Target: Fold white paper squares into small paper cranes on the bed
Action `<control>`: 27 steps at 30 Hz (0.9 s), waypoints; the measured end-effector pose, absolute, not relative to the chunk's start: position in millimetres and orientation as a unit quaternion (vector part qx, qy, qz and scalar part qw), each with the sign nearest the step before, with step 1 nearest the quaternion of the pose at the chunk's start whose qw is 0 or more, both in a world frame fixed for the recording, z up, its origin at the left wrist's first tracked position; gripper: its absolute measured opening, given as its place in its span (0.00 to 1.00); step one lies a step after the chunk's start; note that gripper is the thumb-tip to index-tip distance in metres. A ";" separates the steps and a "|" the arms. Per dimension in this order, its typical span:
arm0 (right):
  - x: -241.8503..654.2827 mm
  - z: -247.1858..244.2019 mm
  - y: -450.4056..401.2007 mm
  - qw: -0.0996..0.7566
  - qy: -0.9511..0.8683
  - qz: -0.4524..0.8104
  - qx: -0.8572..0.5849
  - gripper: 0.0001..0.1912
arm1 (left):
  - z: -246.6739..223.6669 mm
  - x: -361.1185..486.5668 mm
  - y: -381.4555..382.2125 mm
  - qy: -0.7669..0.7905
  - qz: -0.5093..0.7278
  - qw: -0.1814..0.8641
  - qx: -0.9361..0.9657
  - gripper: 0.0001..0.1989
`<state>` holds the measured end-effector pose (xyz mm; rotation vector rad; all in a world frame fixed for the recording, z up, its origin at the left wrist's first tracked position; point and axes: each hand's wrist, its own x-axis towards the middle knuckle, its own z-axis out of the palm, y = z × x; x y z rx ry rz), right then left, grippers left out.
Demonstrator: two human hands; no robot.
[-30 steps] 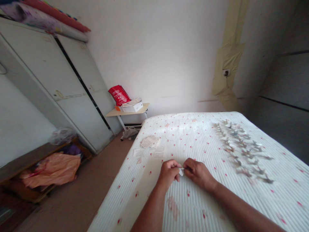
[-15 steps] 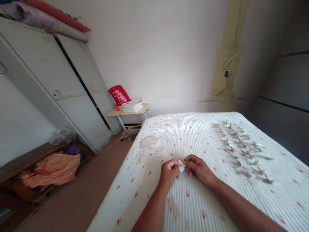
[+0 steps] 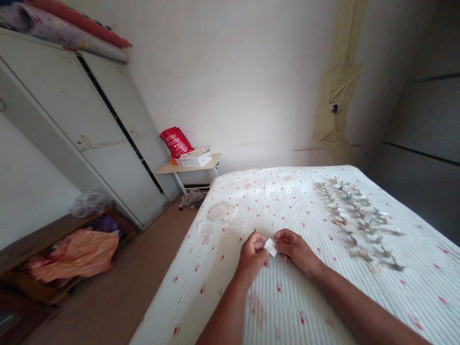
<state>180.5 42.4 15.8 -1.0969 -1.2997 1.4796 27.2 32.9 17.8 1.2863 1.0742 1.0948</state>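
on the speckled white mattress (image 3: 283, 206) — left hand (image 3: 253, 256), right hand (image 3: 294, 249), grip closed on a paper scrap (image 3: 270, 247) — paper shapes (image 3: 359, 220) alongside

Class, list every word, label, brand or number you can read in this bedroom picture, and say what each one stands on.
No text here is legible enough to quote.
Red packet on the side table: white print, too small to read.
Paper slips on the mattress: printed lines, too small to read.
Small white paper between the left hand and right hand: no readable print.
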 end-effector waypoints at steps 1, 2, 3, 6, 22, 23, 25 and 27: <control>180.4 15.5 42.5 0.432 -0.522 0.590 -0.440 0.11 | 18.7 25.9 33.1 0.449 0.454 0.548 0.541 0.08; 180.4 15.0 42.7 0.434 -0.523 0.587 -0.440 0.12 | 18.8 24.8 33.6 0.447 0.450 0.554 0.540 0.08; 180.4 14.3 43.0 0.435 -0.525 0.585 -0.439 0.12 | 18.3 23.9 34.1 0.444 0.448 0.556 0.541 0.08; 180.6 12.5 43.7 0.436 -0.529 0.583 -0.436 0.12 | 14.4 24.1 35.7 0.448 0.458 0.545 0.540 0.09; 195.1 11.5 55.0 0.336 -0.701 0.389 -0.494 0.07 | 4.2 37.5 26.1 0.556 0.379 0.340 0.657 0.07; 196.6 13.6 54.7 0.311 -0.724 0.356 -0.503 0.09 | 5.1 37.0 25.2 0.561 0.364 0.317 0.673 0.06; 198.1 17.4 53.3 0.268 -0.753 0.310 -0.514 0.11 | 7.7 35.1 24.1 0.561 0.332 0.278 0.705 0.06; 198.3 19.5 51.7 0.241 -0.772 0.285 -0.515 0.11 | 10.6 32.5 23.3 0.545 0.303 0.243 0.743 0.11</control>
